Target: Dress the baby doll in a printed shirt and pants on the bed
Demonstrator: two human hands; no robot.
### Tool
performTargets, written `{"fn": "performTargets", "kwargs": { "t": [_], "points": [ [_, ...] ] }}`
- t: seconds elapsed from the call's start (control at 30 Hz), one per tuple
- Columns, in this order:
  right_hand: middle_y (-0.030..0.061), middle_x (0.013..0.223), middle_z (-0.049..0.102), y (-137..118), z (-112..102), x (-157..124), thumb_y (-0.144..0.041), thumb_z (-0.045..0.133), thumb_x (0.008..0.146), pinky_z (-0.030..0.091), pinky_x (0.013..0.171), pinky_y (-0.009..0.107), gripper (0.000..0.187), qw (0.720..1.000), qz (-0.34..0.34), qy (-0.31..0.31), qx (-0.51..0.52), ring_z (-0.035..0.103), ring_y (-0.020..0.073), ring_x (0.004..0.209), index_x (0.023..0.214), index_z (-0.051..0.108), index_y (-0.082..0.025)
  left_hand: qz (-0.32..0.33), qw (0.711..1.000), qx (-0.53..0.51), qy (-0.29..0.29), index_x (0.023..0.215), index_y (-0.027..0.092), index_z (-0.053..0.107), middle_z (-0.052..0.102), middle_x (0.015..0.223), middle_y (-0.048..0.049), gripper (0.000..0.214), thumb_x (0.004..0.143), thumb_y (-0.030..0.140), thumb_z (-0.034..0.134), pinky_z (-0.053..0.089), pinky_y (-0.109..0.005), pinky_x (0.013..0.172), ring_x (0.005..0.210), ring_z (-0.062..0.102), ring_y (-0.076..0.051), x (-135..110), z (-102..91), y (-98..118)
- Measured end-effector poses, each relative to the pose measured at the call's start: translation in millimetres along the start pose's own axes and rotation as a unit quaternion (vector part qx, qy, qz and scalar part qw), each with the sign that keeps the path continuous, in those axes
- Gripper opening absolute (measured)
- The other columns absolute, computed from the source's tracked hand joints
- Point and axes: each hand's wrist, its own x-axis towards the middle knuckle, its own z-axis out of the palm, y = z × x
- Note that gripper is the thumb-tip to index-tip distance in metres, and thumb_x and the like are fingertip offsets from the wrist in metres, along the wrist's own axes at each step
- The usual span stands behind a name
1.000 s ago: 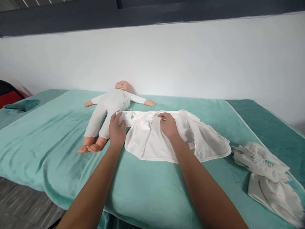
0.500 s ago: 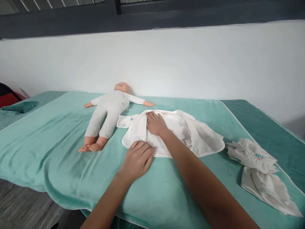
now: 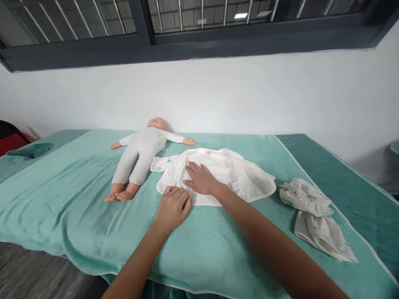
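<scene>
A white baby shirt lies spread on the green cover, its lining side up, with a small label near the neckline. One patterned sleeve sticks out at its left. My right hand rests flat on the shirt's left half, fingers stretched and a little apart. At the near left hem, my left hand has its fingers curled together on the fabric; the fingertips are hidden. A baby doll in a white body suit lies on its back to the left of the shirt, arms spread.
A crumpled bundle of white patterned baby clothes lies to the right. The green cover has folds at its left and hangs over the front edge. Behind stands a white wall under a barred window. A red and black object is at far left.
My right hand has slid down the shirt from near the neckline toward the hem, its fingers spreading. My left hand stays at the hem. The camera view has tilted up.
</scene>
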Motion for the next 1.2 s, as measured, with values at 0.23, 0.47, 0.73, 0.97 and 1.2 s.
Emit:
{"fn": "performTargets", "kwargs": {
  "t": [0.23,0.47,0.73,0.97,1.2],
  "points": [
    [0.0083,0.128,0.068,78.9,-77.3,-82.3,-0.034,0.049,0.093,0.044,0.104,0.038,0.037,0.927,0.142,0.275,0.212,0.063,0.0226,0.117,0.121,0.067,-0.021,0.004,1.000,0.017,0.023,0.074,0.021,0.060,0.062,0.071,-0.0046,0.023,0.094,0.020,0.048,0.039,-0.037,0.072,0.071,0.056,-0.020,1.7,1.0,0.8],
    [0.0156,0.110,0.071,136.4,-96.6,-118.8,-0.036,0.060,0.082,0.046,0.078,0.039,0.028,0.869,0.458,0.186,-0.034,0.065,0.0308,0.099,0.104,0.069,-0.021,-0.015,0.999,-0.039,-0.002,0.116,0.018,0.060,0.070,0.103,-0.0122,0.026,0.098,0.028,0.043,0.044,-0.044,0.086,0.098,0.062,-0.028,61.5,34.8,69.1],
    [0.0000,0.061,0.056,126.5,-97.9,-125.7,-0.049,0.061,0.077,0.031,0.057,0.028,0.035,0.925,0.347,0.143,0.065,0.046,0.0144,0.060,0.057,0.055,-0.020,0.027,0.985,-0.144,-0.094,0.137,0.023,0.045,0.052,0.142,-0.0106,0.063,0.083,0.047,0.066,0.041,-0.047,0.102,0.126,0.048,-0.032,102.0,55.5,139.8],
    [-0.0077,0.052,0.041,119.5,-96.2,-119.4,-0.055,0.065,0.072,0.029,0.050,0.026,0.036,0.788,0.320,0.388,0.354,0.033,0.0106,0.050,0.066,0.053,-0.022,-0.040,0.992,-0.083,-0.088,0.094,0.021,0.057,0.063,0.103,-0.0083,0.008,0.088,0.022,0.053,0.044,-0.039,0.081,0.098,0.057,-0.026,116.8,60.9,148.9],
    [0.0069,0.086,0.063,148.0,-95.4,-110.1,-0.040,0.061,0.080,0.042,0.084,0.039,0.022,0.733,0.338,0.591,0.007,0.054,0.0229,0.085,0.079,0.067,-0.019,-0.289,0.862,-0.415,0.027,0.071,0.021,0.047,0.049,0.067,0.0025,0.031,0.097,0.038,0.043,0.035,-0.027,0.062,0.064,0.046,-0.014,111.7,61.6,127.1]
  ]
}}
